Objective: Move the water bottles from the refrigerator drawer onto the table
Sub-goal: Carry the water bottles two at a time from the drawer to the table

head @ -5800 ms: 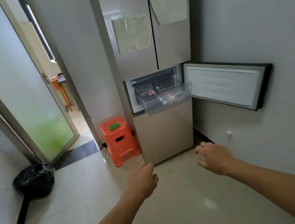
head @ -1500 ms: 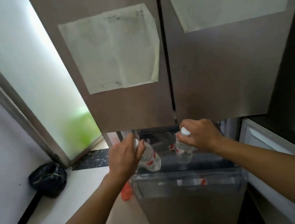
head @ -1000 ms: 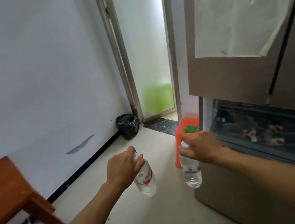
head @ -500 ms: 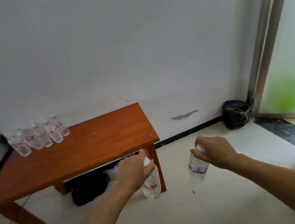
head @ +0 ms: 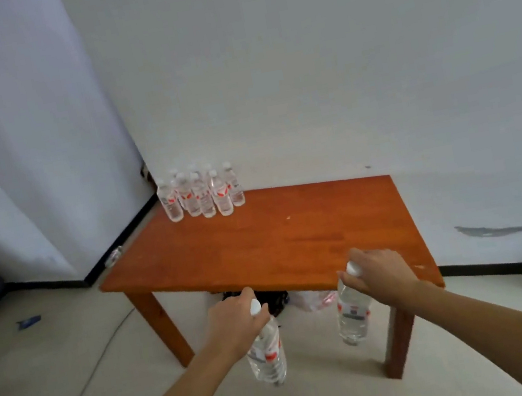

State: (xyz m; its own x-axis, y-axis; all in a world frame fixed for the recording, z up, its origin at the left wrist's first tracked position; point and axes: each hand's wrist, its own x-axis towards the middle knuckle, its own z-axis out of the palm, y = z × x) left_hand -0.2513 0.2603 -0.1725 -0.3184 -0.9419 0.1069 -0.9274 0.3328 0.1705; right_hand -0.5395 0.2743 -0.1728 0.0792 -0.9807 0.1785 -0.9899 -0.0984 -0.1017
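My left hand (head: 232, 323) grips a clear water bottle (head: 266, 352) by its white-capped neck; the bottle hangs below the hand, in front of the table's near edge. In my right hand (head: 377, 273) hangs a second water bottle (head: 353, 315), held the same way at the near right part of the table edge. The orange-brown wooden table (head: 277, 240) stands against the white wall. Several upright water bottles (head: 200, 192) with red labels cluster at its far left corner. The refrigerator is out of view.
Under the table lie a black bag (head: 275, 299) and a pale plastic bag (head: 313, 299). A thin cable (head: 85, 372) runs across the floor at left, and a small blue scrap (head: 28, 321) lies near a dark object at the left edge.
I have turned from the refrigerator to the table and come closer. Both bottles stay in my hands, now right at the table's near edge.
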